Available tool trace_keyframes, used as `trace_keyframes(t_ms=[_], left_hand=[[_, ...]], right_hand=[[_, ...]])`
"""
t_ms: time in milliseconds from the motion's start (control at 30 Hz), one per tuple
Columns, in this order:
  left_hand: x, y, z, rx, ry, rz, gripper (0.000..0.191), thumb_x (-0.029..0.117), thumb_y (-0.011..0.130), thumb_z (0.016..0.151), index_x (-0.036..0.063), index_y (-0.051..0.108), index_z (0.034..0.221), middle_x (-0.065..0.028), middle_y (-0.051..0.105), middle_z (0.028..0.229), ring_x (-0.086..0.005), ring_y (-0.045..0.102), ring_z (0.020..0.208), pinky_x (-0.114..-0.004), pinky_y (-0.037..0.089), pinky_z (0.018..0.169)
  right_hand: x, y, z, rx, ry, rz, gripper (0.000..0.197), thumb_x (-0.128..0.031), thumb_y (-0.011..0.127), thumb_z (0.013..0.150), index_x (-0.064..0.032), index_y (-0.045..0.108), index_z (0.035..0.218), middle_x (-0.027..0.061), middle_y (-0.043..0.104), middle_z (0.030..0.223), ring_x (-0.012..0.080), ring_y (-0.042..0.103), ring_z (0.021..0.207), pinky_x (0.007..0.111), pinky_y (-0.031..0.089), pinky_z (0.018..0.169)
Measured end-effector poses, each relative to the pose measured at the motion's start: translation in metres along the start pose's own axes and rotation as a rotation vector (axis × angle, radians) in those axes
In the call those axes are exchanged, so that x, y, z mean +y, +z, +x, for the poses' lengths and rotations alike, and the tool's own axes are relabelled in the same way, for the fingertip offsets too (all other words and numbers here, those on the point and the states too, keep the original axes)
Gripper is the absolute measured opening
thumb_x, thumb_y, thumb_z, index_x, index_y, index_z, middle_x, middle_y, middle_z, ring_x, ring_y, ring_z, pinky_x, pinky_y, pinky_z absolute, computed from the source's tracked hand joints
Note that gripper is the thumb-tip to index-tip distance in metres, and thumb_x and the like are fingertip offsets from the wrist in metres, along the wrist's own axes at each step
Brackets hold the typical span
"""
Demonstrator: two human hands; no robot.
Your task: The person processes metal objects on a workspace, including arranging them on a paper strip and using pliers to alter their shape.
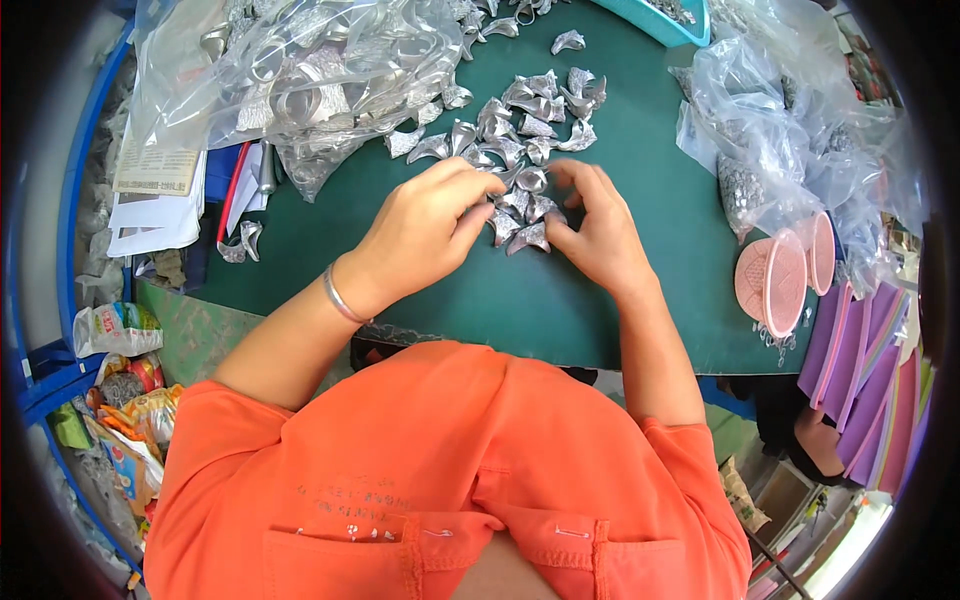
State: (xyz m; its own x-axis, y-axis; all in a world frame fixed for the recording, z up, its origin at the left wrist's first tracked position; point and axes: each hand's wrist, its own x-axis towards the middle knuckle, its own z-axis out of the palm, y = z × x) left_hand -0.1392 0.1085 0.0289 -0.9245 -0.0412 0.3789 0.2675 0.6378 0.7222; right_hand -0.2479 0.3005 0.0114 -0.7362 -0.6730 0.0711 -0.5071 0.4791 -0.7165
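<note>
Silver-coloured metal pieces shaped like curved claws (517, 124) lie in a loose group on the dark green tabletop (480, 292). My left hand (431, 217) is at the left edge of the nearest pieces, thumb and index fingertips slightly apart. Across from it, my right hand (596, 225) has its thumb by a claw-shaped piece (531, 238) and its fingers spread. A cluster of metal pieces (517, 201) lies between the two hands. Neither hand shows a piece clearly held, though the fingertips partly hide what they touch.
Clear plastic bags of metal rings and pieces (300, 82) cover the back left. More filled bags (757, 142) lie at right, near pink oval baskets (784, 285). A turquoise basket (660, 22) stands at the back. Papers (157, 217) and a red pen (234, 191) lie left.
</note>
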Motion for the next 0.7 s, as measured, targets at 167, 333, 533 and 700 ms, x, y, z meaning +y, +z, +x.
trace_keyframes(t_ms=[167, 333, 533, 700], left_hand=[[-0.003, 0.008, 0.0, -0.016, -0.148, -0.113, 0.017, -0.001, 0.064, 0.083, 0.0003, 0.065, 0.099, -0.0066, 0.06, 0.084, -0.0112, 0.055, 0.062, -0.025, 0.044, 0.056], [-0.006, 0.005, -0.012, 0.011, -0.302, -0.213, 0.015, 0.0, 0.063, 0.085, 0.0013, 0.065, 0.1, -0.0027, 0.059, 0.086, -0.0058, 0.053, 0.065, -0.021, 0.043, 0.058], [-0.013, 0.0, -0.024, 0.033, -0.409, -0.226, 0.012, 0.0, 0.061, 0.087, 0.0014, 0.065, 0.099, -0.0013, 0.058, 0.086, -0.0048, 0.054, 0.068, -0.02, 0.044, 0.061], [-0.007, -0.005, -0.027, 0.015, -0.393, -0.18, 0.012, 0.001, 0.062, 0.086, 0.001, 0.065, 0.098, -0.0032, 0.058, 0.083, -0.0068, 0.055, 0.067, -0.021, 0.045, 0.061]], right_hand=[[0.002, 0.005, 0.009, -0.039, -0.156, -0.066, 0.041, -0.001, 0.066, 0.07, -0.0079, 0.058, 0.11, 0.0119, 0.06, 0.097, 0.0312, 0.061, 0.087, 0.037, 0.051, 0.076], [0.02, -0.006, -0.001, 0.021, 0.058, 0.203, 0.026, 0.001, 0.065, 0.073, -0.0031, 0.059, 0.098, 0.0097, 0.059, 0.097, 0.0216, 0.06, 0.081, 0.03, 0.049, 0.072], [-0.002, -0.001, -0.012, -0.129, -0.256, -0.001, 0.051, -0.019, 0.07, 0.069, -0.0076, 0.059, 0.117, 0.014, 0.051, 0.118, 0.0344, 0.046, 0.112, 0.042, 0.038, 0.097], [0.005, 0.012, -0.011, -0.005, -0.282, -0.054, 0.051, -0.018, 0.078, 0.061, -0.0067, 0.058, 0.107, 0.0163, 0.05, 0.114, 0.0361, 0.046, 0.109, 0.043, 0.042, 0.092]])
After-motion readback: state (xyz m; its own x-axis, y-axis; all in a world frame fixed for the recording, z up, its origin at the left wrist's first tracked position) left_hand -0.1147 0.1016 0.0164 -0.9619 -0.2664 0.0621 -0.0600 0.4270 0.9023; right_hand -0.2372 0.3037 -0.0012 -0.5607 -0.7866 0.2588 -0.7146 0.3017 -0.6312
